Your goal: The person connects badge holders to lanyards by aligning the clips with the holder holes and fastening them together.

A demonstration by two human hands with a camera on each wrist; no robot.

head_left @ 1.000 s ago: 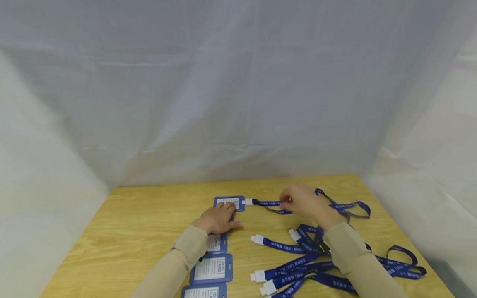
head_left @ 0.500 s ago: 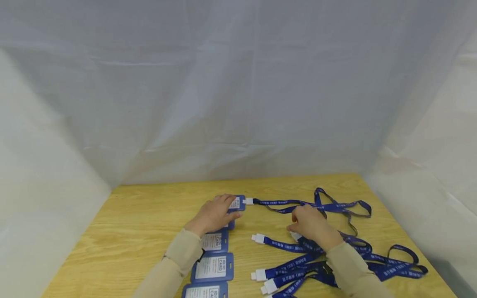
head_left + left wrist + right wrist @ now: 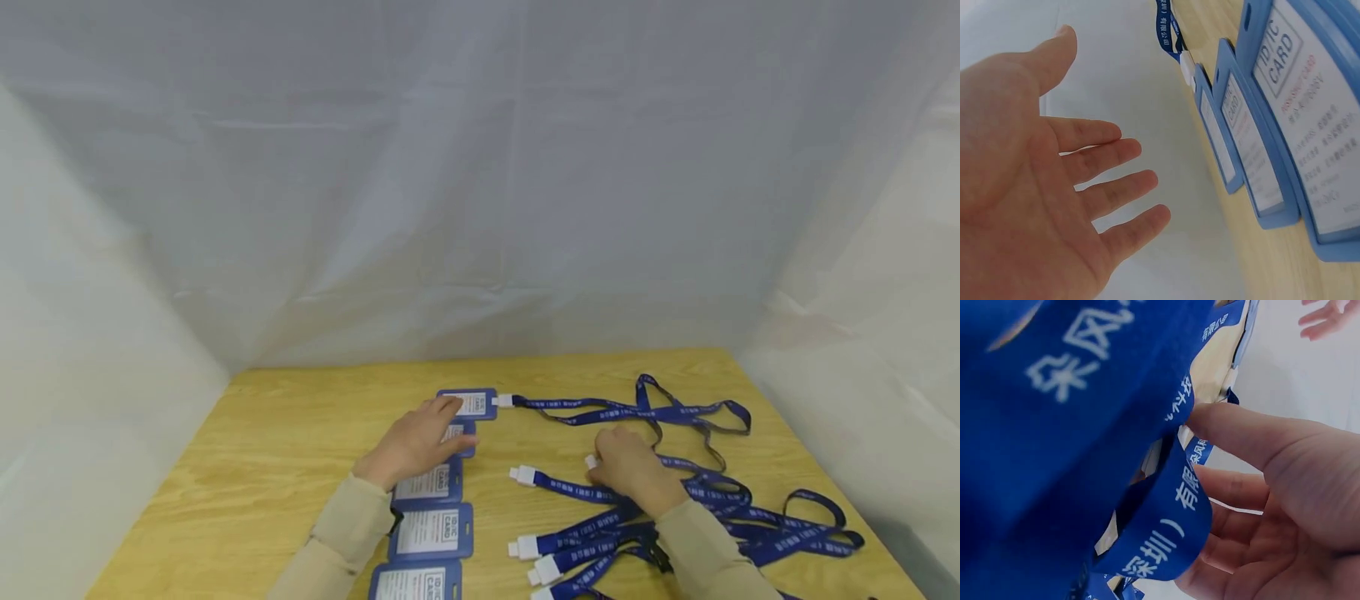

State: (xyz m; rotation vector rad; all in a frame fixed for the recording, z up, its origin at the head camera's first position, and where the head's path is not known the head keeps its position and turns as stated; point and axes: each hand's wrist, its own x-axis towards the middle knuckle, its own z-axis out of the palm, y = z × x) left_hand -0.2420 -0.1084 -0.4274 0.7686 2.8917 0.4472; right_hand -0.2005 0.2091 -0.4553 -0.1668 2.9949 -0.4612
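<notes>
My left hand (image 3: 416, 442) is spread over the upper badge holders; in the left wrist view its palm (image 3: 1029, 181) shows with straight fingers, holding nothing. The farthest blue badge holder (image 3: 483, 405) is joined by a white clip (image 3: 504, 401) to a blue lanyard (image 3: 600, 414) stretched to the right. Lower right, my right hand (image 3: 636, 468) pinches another blue lanyard by its clip end, a white clip (image 3: 591, 462) showing at the fingertips. In the right wrist view the thumb and fingers are at this printed lanyard (image 3: 1175, 531), which partly hides the grip.
Several blue badge holders (image 3: 431, 533) run in a column toward the front of the wooden table (image 3: 300, 433). Right of them lies a tangle of lanyards with white clips (image 3: 527, 547). Pale sheeting (image 3: 480, 208) encloses the table's back and sides.
My right hand has let go of the farthest lanyard and moved down to another one in the pile. The left hand has drawn back left off the farthest badge holder, its fingers spread.
</notes>
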